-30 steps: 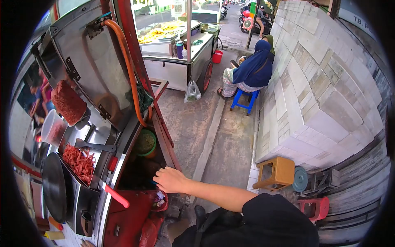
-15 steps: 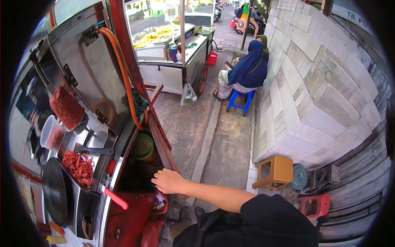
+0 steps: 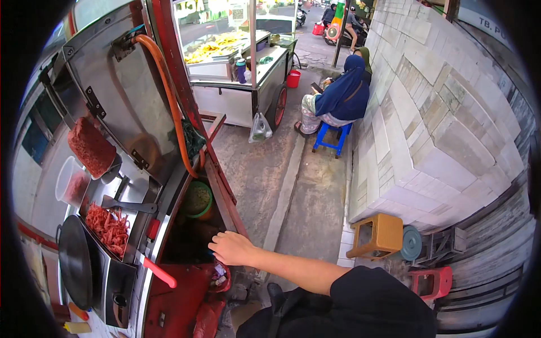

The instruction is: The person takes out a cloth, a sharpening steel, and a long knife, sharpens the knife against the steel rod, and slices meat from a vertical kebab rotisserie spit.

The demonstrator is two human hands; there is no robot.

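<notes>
My right hand [image 3: 230,248] reaches in from the right, back upward and fingers curled, beside the lower end of the cart's red rail [image 3: 226,203]; what its fingers hold, if anything, is hidden. Only a small skin-toned sliver at the bottom left edge may be my left hand; its fingers cannot be made out. On the metal counter lie red shredded pieces [image 3: 107,227], with a dark spatula [image 3: 129,206] above them. A red-handled knife [image 3: 158,272] juts over the counter edge. A round black pan [image 3: 75,262] stands at the left, below a reddish block [image 3: 90,147] and a plastic tub [image 3: 71,183].
An orange hose [image 3: 167,93] hangs along the cart's lid. A green-rimmed bucket [image 3: 197,200] sits inside the cart. Another cart [image 3: 225,104] stands ahead. A person in blue [image 3: 342,93] sits on a blue stool [image 3: 332,139] by the block wall [image 3: 434,141]. Stools [image 3: 378,236] stand at right.
The view has shifted slightly, so the carts and seated person sit a little differently in it. My right hand keeps its pose. Blurred figures beyond the cart at left are gone from view.
</notes>
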